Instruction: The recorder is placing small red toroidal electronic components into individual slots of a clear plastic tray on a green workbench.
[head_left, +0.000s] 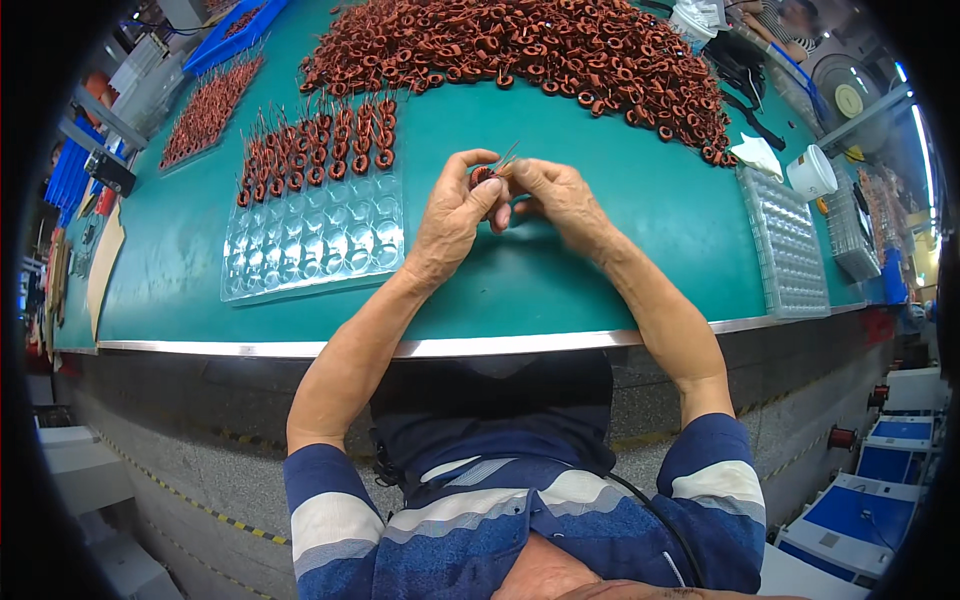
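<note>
Right now we are pinching a small copper coil (pixel 483 175) between both hands above the green counter (pixel 600 250): left hand (pixel 455 215) closing on its ring, right hand (pixel 560 195) gripping the wire leads, which are pointing up and away; the clear tray (pixel 310 240) is lying just left

A small copper-wound ring coil (pixel 482 175), wire leads sticking up, pinched between both hands above the green tabletop (pixel 560 270).

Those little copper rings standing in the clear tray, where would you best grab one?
Probably by the round wound body of a copper ring, pinched from above. Its thin wire legs point up and away and look bendable, while neighbours in the clear tray crowd its sides.
</note>
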